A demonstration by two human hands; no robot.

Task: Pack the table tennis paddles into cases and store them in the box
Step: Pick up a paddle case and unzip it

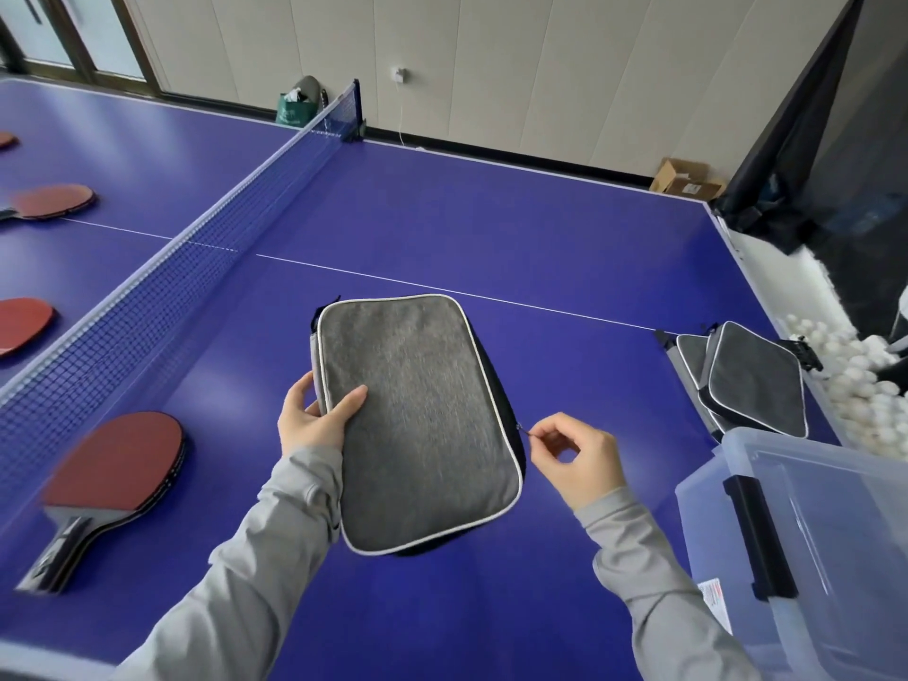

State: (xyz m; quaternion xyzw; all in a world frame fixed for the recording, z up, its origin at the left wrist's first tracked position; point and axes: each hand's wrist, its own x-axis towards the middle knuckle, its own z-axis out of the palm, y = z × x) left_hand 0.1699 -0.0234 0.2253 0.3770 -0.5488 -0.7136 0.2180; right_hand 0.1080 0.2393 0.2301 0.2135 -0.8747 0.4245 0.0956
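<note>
While the left hand (314, 421) grips the grey case (417, 425) at frame centre, right hand (575, 459) pinches its zip pull (524, 431); box (806, 557) lower right, paddles (118, 479) lower left.

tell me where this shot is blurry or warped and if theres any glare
Head view: the paddle stack at near left is smeared by motion blur, while the grey case held by the left hand stays fairly sharp. Head view: wide-angle distortion bends the net and table edges. Head view: soft even light, a mild sheen on the clear box, no harsh glare.
</note>
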